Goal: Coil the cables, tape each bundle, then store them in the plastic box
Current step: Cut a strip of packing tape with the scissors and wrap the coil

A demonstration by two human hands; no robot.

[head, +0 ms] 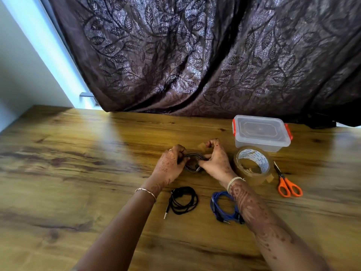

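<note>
three cables on the wooden table (78, 153): one grey coiled cable (195, 162) mid-table, gripped on either side by the left hand (171, 163) and right hand (215, 161), whose raised fingers seem to pinch a tape strip; one black coiled cable (183, 200) and one blue coiled cable (222, 208) lie nearer the front edge. by the far edge stands one clear lidded plastic box (261, 133), with one brown tape roll (252, 167) and one pair of orange-handled scissors (287, 184) just before it

My fingers (180, 152) cover most of the grey cable (195, 155), so can't tell how many loops it's got. Right forearm (252, 208) hides part of the blue cable (220, 207). Print on the tape roll (254, 156) is too small to read.
</note>
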